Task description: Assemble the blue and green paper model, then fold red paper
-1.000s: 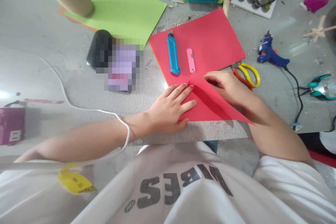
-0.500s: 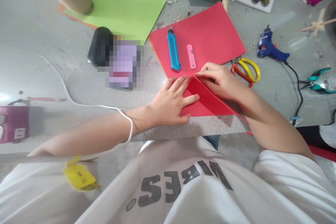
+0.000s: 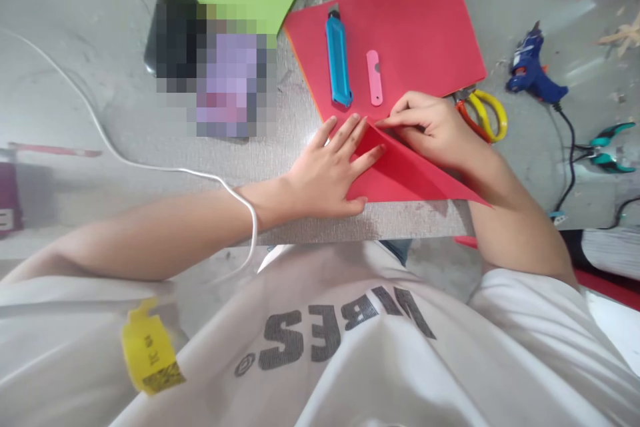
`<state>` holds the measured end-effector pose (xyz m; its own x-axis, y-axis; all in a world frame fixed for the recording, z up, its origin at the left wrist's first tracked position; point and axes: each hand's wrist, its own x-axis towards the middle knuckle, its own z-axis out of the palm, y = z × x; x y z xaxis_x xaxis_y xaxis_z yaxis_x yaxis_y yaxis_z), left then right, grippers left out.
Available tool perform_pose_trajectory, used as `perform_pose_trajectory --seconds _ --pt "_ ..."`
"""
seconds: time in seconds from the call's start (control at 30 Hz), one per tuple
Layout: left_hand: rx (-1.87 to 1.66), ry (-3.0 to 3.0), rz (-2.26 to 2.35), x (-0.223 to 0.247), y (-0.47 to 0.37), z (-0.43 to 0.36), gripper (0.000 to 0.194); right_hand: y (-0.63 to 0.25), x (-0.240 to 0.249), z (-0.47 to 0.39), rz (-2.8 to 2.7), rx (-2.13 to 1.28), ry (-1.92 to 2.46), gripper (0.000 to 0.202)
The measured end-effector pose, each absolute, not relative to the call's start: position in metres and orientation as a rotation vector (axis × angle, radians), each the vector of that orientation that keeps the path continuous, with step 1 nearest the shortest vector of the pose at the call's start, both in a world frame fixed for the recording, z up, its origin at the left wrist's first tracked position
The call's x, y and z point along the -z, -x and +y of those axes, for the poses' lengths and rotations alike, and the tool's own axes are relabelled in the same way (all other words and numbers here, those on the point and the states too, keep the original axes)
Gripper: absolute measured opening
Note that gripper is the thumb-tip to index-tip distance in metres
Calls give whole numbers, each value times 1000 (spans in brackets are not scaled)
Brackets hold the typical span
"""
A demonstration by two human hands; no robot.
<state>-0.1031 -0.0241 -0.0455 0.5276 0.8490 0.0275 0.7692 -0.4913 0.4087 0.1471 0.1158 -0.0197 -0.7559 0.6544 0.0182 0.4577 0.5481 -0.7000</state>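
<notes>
**Both hands flat on the folded red paper**

Your left hand [image 3: 333,170] lies palm down on the folded red paper [image 3: 405,173], fingers spread and pressing it to the table [image 3: 125,120] near the front edge. Your right hand [image 3: 433,130] rests on the fold's upper edge, fingers drawn together with the forefinger stretched along the crease; whether the thumb pinches the paper is hard to tell. Just beyond your fingertips, a blue cutter [image 3: 339,60] and a pink strip [image 3: 375,77] lie on a larger red sheet [image 3: 425,27]. Yellow scissors [image 3: 483,117] sit just beside your right hand.
</notes>
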Motion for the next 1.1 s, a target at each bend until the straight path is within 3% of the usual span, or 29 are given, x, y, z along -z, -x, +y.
perform_pose_trajectory --seconds 0.2,0.63,0.83,1.1 --pt "-316 -2414 1381 47 102 -24 100 -148 13 117 -2539 -1054 969 30" --pt "-357 -2340 1419 53 104 -25 91 -148 -2 112 -2702 -1029 1012 35" --pt "-342 -2347 1429 54 106 -25 108 -143 -6 110 -2737 -1006 1049 29" --pt "-340 -2363 1446 60 110 -22 113 -142 7 111 -2736 -922 1054 20"
